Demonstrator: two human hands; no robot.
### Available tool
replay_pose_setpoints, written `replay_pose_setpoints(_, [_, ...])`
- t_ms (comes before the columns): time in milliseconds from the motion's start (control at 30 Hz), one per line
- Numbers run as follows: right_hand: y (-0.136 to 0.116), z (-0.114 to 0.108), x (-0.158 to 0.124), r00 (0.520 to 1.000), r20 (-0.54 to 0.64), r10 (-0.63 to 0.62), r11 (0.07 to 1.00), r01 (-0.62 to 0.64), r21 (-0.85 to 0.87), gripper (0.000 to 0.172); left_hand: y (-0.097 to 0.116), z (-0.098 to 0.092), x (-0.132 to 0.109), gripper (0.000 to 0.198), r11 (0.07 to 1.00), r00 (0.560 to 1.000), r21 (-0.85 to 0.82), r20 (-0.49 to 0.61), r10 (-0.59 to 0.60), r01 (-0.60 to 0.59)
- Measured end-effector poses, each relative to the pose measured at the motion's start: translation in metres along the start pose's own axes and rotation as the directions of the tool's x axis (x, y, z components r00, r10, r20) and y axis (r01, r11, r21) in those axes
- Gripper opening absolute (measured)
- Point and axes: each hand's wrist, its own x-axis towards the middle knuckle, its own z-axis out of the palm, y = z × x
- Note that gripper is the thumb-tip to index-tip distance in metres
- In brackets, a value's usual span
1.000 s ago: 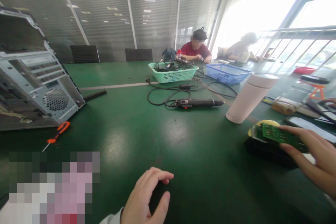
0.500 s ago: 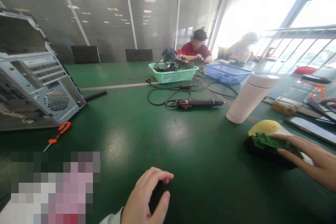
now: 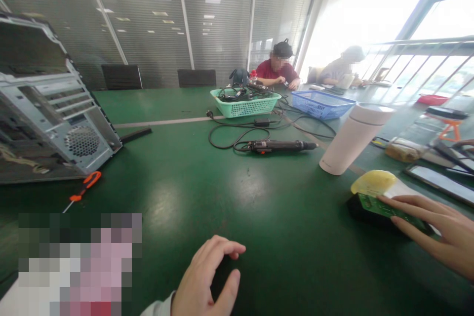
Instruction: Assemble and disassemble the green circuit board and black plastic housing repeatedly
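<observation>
My left hand (image 3: 209, 276) rests at the table's near edge, fingers loosely curved and apart, with nothing between them. At the right, my right hand (image 3: 439, 222) lies over a green circuit board (image 3: 370, 203), index finger along its far side and thumb on its near side. Beneath the board is a black case-like part (image 3: 365, 215), mostly covered; the board sits low against it. Just behind these lies a yellow and white object (image 3: 374, 182), partly hidden by my right hand. I cannot tell what it is.
An open computer case (image 3: 81, 133) stands left, near an orange-handled tool (image 3: 89, 185). A black electric screwdriver (image 3: 283, 146) lies mid-table before a green basket of cables (image 3: 246, 106) and a blue basket (image 3: 322, 103). A pale tumbler (image 3: 355, 138) stands right. Two people sit at the far end.
The green circuit board has gone from tilted to lying flatter on the black part, with my right hand's fingers still on it. My left hand has stayed in place.
</observation>
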Motion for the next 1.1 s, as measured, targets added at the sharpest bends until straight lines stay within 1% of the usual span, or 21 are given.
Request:
replay_pose_setpoints(67, [-0.003, 0.006, -0.006, 0.999, -0.045, -0.013, 0.994, 0.008, -0.109, 0.061, 0.0, 0.0, 0.0, 0.031, 1.0, 1.0, 0.001, -0.004, -0.001, 0.001])
replay_pose_setpoints(167, [-0.008, 0.013, -0.015, 0.99, -0.12, -0.068, 0.965, 0.035, -0.26, 0.063, 0.0, 0.0, 0.0, 0.031, 1.0, 1.0, -0.001, -0.004, -0.003, 0.003])
replay_pose_setpoints(267, [-0.012, 0.017, -0.019, 0.983, -0.145, -0.112, 0.946, 0.06, -0.319, 0.062, 0.001, -0.001, 0.0, 0.029, 1.0, 1.0, -0.003, 0.014, -0.011, 0.011])
replay_pose_setpoints(300, [-0.013, 0.017, -0.019, 0.984, -0.145, -0.104, 0.949, 0.055, -0.311, 0.062, 0.002, -0.001, 0.0, 0.028, 1.0, 1.0, -0.002, 0.019, -0.014, 0.014])
replay_pose_setpoints(367, [-0.013, 0.015, -0.018, 0.991, -0.124, -0.045, 0.964, 0.011, -0.265, 0.064, 0.002, -0.002, 0.001, 0.027, 1.0, 1.0, 0.004, 0.024, -0.018, 0.018])
replay_pose_setpoints(433, [-0.014, 0.011, -0.015, 0.998, -0.062, 0.029, 0.976, -0.042, -0.213, 0.064, 0.003, -0.001, 0.001, 0.027, 1.0, 1.0, 0.009, 0.021, -0.019, 0.018])
replay_pose_setpoints(500, [-0.015, 0.008, -0.013, 0.997, 0.015, 0.075, 0.982, -0.071, -0.176, 0.062, 0.003, -0.001, 0.001, 0.027, 1.0, 1.0, 0.005, 0.012, -0.015, 0.015])
replay_pose_setpoints(533, [-0.015, 0.006, -0.012, 0.996, 0.023, 0.087, 0.984, -0.083, -0.16, 0.061, 0.003, -0.001, 0.0, 0.028, 1.0, 1.0, 0.0, 0.009, -0.011, 0.011])
replay_pose_setpoints(600, [-0.017, 0.006, -0.013, 0.996, -0.004, 0.086, 0.988, -0.086, -0.129, 0.059, 0.002, 0.0, 0.0, 0.029, 1.0, 1.0, -0.011, 0.004, -0.001, 0.001])
replay_pose_setpoints(767, [-0.025, 0.011, -0.02, 0.986, -0.141, 0.083, 0.994, -0.093, -0.063, 0.051, 0.0, 0.001, -0.001, 0.031, 1.0, 1.0, -0.014, -0.005, 0.007, -0.007])
replay_pose_setpoints(833, [-0.031, 0.012, -0.022, 0.978, -0.183, 0.1, 0.994, -0.105, -0.018, 0.048, 0.0, 0.001, -0.001, 0.031, 1.0, 1.0, -0.017, -0.006, 0.004, -0.004])
replay_pose_setpoints(900, [-0.036, 0.011, -0.021, 0.973, -0.213, 0.092, 0.995, -0.086, 0.041, 0.042, 0.0, 0.001, -0.001, 0.03, 1.0, 1.0, -0.022, -0.004, -0.001, 0.001])
replay_pose_setpoints(1000, [-0.044, 0.007, -0.017, 0.972, -0.233, 0.023, 0.997, -0.007, 0.071, 0.035, 0.001, 0.0, -0.001, 0.031, 1.0, 1.0, -0.024, 0.003, -0.013, 0.013])
replay_pose_setpoints(1100, [-0.058, 0.003, -0.009, 0.959, -0.267, -0.099, 0.995, 0.104, 0.003, 0.038, 0.002, 0.0, 0.0, 0.029, 1.0, 1.0, -0.02, 0.006, -0.021, 0.021])
